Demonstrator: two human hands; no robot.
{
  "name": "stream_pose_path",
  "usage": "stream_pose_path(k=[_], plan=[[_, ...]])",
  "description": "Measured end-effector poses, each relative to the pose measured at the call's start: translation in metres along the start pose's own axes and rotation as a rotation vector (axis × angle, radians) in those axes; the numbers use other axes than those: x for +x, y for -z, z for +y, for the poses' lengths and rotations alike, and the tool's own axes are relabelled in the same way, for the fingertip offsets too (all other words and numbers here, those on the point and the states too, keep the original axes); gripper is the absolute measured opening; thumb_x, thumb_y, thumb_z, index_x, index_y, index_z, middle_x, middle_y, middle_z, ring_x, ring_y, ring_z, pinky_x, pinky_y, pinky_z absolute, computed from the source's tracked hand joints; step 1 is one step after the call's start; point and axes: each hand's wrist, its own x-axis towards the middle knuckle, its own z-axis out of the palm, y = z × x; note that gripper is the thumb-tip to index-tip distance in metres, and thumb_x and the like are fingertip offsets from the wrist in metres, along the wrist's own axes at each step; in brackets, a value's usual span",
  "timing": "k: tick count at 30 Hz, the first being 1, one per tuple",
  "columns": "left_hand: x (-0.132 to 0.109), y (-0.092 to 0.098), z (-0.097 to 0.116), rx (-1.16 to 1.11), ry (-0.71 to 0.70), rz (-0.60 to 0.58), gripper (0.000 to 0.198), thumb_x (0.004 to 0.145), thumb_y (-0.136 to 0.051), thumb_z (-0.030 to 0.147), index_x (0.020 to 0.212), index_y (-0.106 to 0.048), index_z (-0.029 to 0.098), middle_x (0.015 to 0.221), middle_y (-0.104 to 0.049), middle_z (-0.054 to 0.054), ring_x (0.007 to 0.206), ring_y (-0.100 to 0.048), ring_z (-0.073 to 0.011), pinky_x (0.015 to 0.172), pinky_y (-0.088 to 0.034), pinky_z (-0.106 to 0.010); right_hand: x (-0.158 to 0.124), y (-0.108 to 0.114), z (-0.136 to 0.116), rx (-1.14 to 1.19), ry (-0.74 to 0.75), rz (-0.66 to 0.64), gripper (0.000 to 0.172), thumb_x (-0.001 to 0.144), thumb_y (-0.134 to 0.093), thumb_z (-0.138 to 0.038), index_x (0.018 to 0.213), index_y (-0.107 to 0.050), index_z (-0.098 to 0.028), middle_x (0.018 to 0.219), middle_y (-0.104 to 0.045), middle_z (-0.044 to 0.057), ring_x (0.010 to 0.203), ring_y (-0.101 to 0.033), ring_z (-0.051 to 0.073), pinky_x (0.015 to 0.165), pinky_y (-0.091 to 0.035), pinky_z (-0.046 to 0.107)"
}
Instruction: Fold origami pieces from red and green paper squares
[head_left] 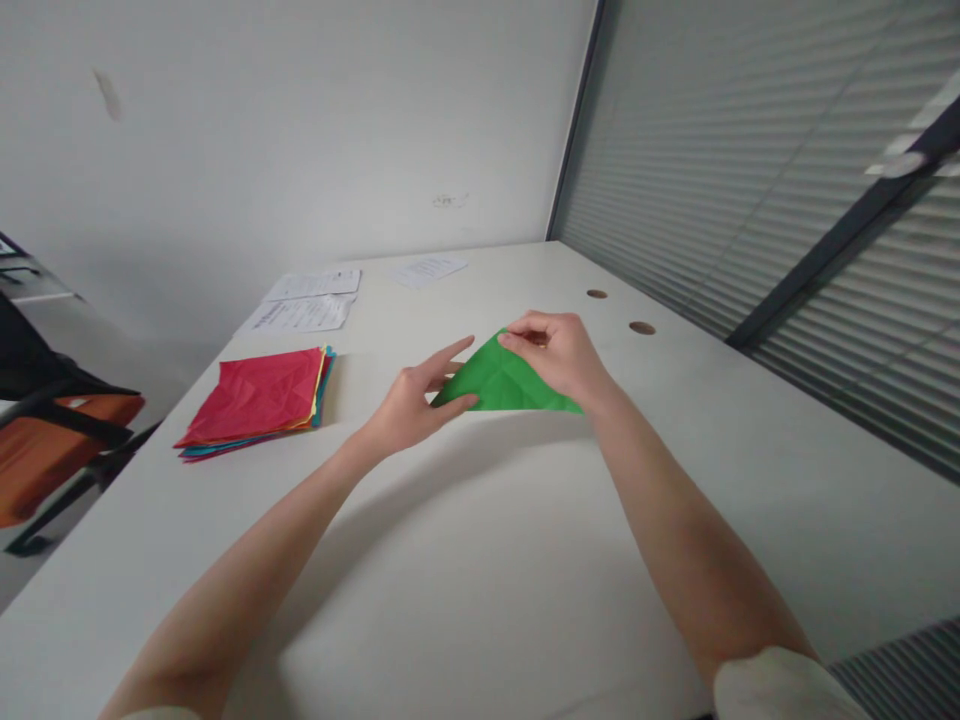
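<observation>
A green sheet of paper (504,382), folded into a triangle and marked with creases, is held up above the white table. My left hand (420,398) grips its left corner, the thumb in front and the other fingers behind, with the index finger stretched out. At the top point of the triangle, my right hand (556,350) pinches the paper between thumb and fingers. The right corner of the paper passes close to my right wrist. Part of the paper's back is hidden from view.
To the left lies a stack of coloured sheets (259,395), red on top with yellow and blue edges below. Printed papers (304,312) rest further back. Two round holes pierce the table (480,560) near the blinds (720,190). An orange chair (67,440) stands at left.
</observation>
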Motion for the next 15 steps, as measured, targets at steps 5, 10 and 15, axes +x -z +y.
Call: stream_pose_path(k=[5, 10, 15], plan=[[-0.002, 0.010, 0.003, 0.244, -0.198, -0.098, 0.065, 0.079, -0.067, 0.028, 0.141, -0.047, 0.020, 0.137, -0.057, -0.010, 0.120, -0.058, -0.0247, 0.102, -0.045, -0.034, 0.002, 0.001, 0.014, 0.045, -0.149, 0.032, 0.025, 0.072, -0.070, -0.040, 0.075, -0.074, -0.016, 0.070, -0.071, 0.005, 0.062, -0.060, 0.017, 0.061, -0.045, 0.030], [-0.003, 0.009, -0.002, 0.341, -0.236, 0.064, 0.051, 0.081, -0.047, 0.006, 0.129, -0.059, 0.016, 0.110, -0.073, -0.009, 0.092, -0.070, -0.0169, 0.081, -0.052, -0.023, 0.001, -0.006, 0.014, 0.105, -0.199, 0.052, 0.022, 0.070, -0.071, -0.037, 0.075, -0.074, -0.016, 0.071, -0.071, 0.005, 0.063, -0.060, 0.016, 0.062, -0.045, 0.029], [-0.004, 0.009, -0.004, 0.311, -0.295, 0.089, 0.047, 0.085, -0.043, 0.006, 0.126, -0.062, 0.017, 0.099, -0.075, -0.008, 0.072, -0.068, -0.0115, 0.071, -0.051, -0.021, 0.004, -0.002, 0.011, 0.163, -0.231, 0.113, 0.022, 0.067, -0.073, -0.036, 0.075, -0.074, -0.016, 0.072, -0.072, 0.005, 0.065, -0.061, 0.016, 0.064, -0.046, 0.030]])
